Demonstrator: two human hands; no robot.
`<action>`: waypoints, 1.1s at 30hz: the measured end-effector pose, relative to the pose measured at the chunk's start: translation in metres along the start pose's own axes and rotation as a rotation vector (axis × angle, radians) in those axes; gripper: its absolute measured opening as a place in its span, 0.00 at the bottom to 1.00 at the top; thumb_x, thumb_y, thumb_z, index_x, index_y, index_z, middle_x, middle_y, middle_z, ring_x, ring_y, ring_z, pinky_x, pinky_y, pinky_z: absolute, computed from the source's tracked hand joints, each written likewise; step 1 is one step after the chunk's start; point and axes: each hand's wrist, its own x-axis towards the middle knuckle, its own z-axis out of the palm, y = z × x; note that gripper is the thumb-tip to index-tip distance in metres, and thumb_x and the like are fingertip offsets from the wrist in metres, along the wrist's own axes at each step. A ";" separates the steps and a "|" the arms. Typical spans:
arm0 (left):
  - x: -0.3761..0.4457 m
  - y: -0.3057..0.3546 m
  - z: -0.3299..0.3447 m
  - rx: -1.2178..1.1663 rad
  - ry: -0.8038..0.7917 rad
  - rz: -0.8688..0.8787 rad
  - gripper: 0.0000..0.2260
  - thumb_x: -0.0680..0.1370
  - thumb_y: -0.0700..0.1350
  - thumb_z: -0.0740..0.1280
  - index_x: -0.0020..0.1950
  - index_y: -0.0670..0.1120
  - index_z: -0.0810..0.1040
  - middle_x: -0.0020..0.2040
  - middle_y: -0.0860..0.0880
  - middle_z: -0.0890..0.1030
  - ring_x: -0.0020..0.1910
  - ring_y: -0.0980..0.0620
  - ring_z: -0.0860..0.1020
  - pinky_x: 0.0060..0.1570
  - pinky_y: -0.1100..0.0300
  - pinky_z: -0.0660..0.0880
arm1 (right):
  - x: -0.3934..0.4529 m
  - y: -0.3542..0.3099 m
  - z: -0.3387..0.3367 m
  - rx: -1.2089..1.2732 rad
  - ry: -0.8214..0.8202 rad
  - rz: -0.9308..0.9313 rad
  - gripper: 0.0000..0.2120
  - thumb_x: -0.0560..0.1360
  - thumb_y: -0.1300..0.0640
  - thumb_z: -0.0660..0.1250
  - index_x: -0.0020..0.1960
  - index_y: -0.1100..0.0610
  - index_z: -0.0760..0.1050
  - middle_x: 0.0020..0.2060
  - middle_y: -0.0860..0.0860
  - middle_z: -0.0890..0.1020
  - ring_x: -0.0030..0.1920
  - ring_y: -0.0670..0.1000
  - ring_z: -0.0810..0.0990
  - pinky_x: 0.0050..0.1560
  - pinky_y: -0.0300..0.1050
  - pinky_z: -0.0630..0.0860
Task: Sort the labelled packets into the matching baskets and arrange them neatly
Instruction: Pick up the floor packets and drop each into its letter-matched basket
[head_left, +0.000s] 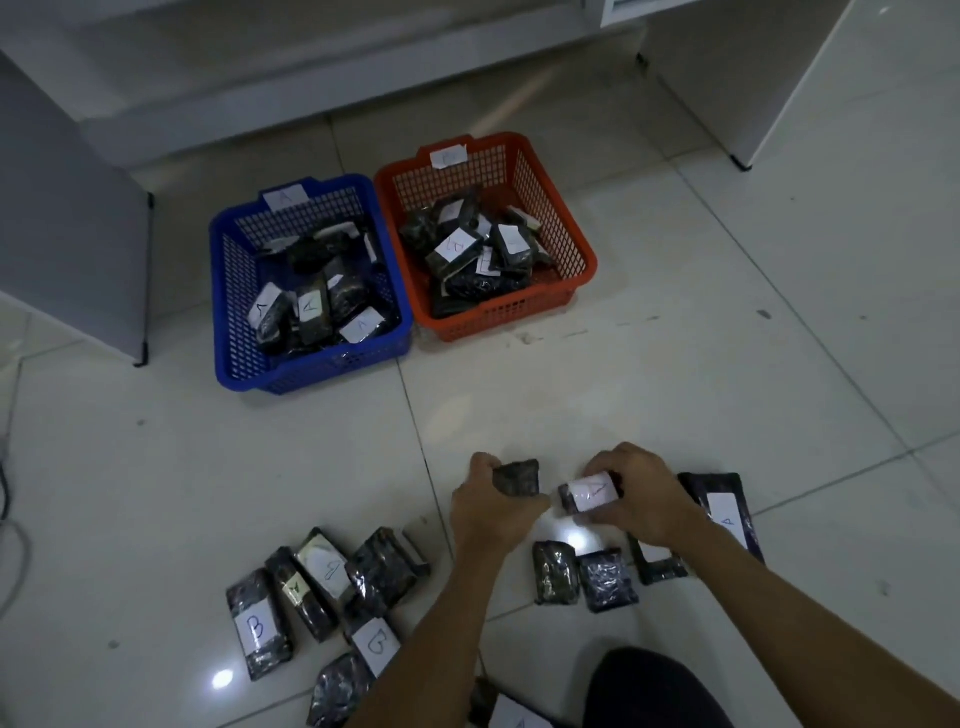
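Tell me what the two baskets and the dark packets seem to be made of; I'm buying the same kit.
Blue basket and orange basket: most likely moulded plastic, going by the uniform bright colour and lattice walls. Packets, like the one in the left hand: seemingly glossy dark plastic film, crinkled and catching glints; contents unseen. Their white labels look like matte paper with handwritten letters.

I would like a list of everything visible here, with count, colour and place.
blue basket: one, blue, on the floor at left, tagged A, holds dark packets.
red basket: one, red-orange, right of the blue one, holds dark packets; tag unreadable.
loose packets: about a dozen, dark with white labels, on the floor near the person.
floor: white tiles.
cabinets: grey-white, around the far edges.
left hand: grips a dark packet.
right hand: holds a white-labelled packet.
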 end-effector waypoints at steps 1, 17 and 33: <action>-0.001 0.001 -0.008 -0.239 -0.046 -0.037 0.21 0.65 0.48 0.75 0.56 0.52 0.76 0.42 0.49 0.83 0.41 0.49 0.81 0.43 0.51 0.82 | 0.000 -0.002 -0.004 0.120 0.057 0.028 0.21 0.59 0.54 0.86 0.49 0.50 0.83 0.46 0.48 0.82 0.45 0.50 0.81 0.46 0.43 0.79; -0.035 0.011 -0.069 -1.133 -0.390 0.035 0.15 0.77 0.31 0.59 0.61 0.37 0.78 0.55 0.33 0.81 0.53 0.37 0.81 0.46 0.54 0.82 | -0.030 -0.076 -0.026 1.003 0.138 0.070 0.21 0.66 0.69 0.79 0.56 0.54 0.85 0.51 0.56 0.86 0.51 0.57 0.86 0.54 0.47 0.82; 0.110 0.002 -0.265 -0.460 0.451 0.212 0.09 0.72 0.42 0.76 0.50 0.47 0.81 0.45 0.48 0.84 0.45 0.48 0.82 0.49 0.53 0.80 | 0.160 -0.261 0.026 0.919 0.106 -0.024 0.12 0.72 0.69 0.75 0.53 0.61 0.79 0.42 0.56 0.86 0.44 0.57 0.86 0.44 0.53 0.85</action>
